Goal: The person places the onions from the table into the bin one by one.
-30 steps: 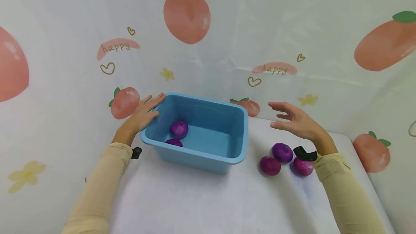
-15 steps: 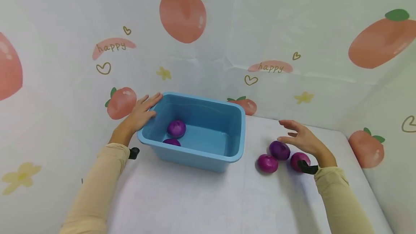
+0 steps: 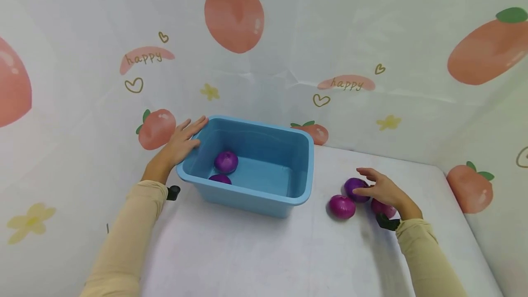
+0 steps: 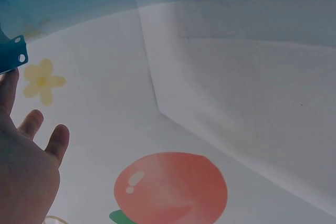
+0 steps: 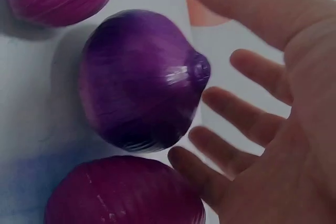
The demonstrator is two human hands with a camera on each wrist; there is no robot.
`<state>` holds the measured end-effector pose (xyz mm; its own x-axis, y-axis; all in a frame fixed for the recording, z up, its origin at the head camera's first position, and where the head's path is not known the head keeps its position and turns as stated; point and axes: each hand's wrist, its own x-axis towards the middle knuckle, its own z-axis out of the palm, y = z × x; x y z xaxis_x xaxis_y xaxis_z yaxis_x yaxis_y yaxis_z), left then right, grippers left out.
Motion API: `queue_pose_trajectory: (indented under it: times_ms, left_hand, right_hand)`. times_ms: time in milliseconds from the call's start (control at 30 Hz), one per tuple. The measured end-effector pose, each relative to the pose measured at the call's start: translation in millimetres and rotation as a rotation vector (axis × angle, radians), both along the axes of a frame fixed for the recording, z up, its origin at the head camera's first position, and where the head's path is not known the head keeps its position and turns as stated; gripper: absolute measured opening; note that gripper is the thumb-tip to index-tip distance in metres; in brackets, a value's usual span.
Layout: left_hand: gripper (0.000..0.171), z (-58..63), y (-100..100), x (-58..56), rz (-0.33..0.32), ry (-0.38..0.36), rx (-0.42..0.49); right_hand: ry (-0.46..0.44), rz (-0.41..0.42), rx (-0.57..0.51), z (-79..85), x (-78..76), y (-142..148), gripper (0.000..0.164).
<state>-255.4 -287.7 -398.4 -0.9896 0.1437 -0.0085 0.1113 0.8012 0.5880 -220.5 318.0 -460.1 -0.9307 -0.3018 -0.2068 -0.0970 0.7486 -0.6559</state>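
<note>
head: bright, soft shadows; wrist views: dimmer; purple onion (image 5: 139, 80): glint

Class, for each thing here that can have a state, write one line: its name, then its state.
Blue tub, upright, lidless
Back onion, in the tub, unheld
Front onion, in the tub, partly hidden
Pink onion, on the table, unheld
Dark purple onion, on the table, ungripped
Left hand, open, touching the tub
Right hand, open, at the dark purple onion
Third loose onion, partly behind the right hand
</note>
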Motion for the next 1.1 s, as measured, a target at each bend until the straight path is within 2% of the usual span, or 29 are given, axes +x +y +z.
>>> queue_pose_trajectory:
  times_ms: [200,467,667,833,1100]
  left_hand:
    - [0.073,2.6,1,-0.1,0.007,-0.007,0.006]
    - [0.074,0.7,-1,-1.6,-0.009,0.005,0.007]
    - [0.074,-0.5,0,-0.8,-0.014,0.002,0.009]
    - [0.074,-1.8,0,-0.8,-0.018,0.005,0.007]
    - [0.073,-0.4,0,-0.7,-0.014,0.005,0.014]
  right_hand:
    - [-0.046,0.01,0.087,-2.7,-1.9,-4,0.086]
    - [-0.028,0.033,0.151,-8.8,-5.9,-6,0.079]
    - [-0.016,0.029,0.137,-10.8,-4.5,-6,0.076]
    - [-0.002,-0.026,0.109,-10.5,-3.6,-5,0.078]
    - [0.068,-0.123,0.03,6.1,-2.9,-9,0.083]
